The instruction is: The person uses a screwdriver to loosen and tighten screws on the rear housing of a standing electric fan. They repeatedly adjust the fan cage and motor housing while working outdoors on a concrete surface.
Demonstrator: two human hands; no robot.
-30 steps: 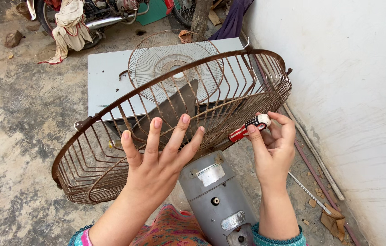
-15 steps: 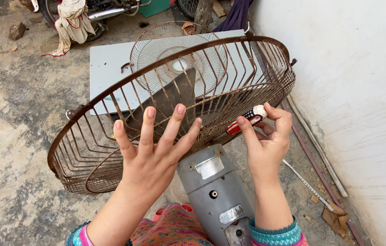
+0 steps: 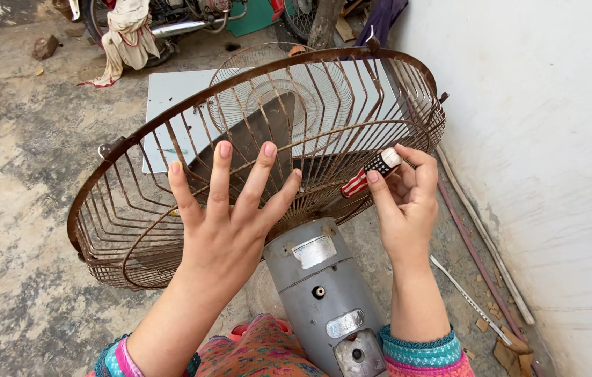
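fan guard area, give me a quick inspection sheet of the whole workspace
surface: cracked concrete floor, with a pale flat panel lying on it
job's things: rusty wire fan guard mounted on a grey motor housing; dark blade visible inside the guard; a second, lighter wire guard lies on the panel
clutter: stone, cloth draped over a motorbike, thin rods along the wall, small debris at its foot
grippers: left hand spread flat against the guard's back wires; right hand in a fingertip grip on a red, white and dark screwdriver handle
cables: nothing seen
surroundings: white wall on the right, outdoor daylight
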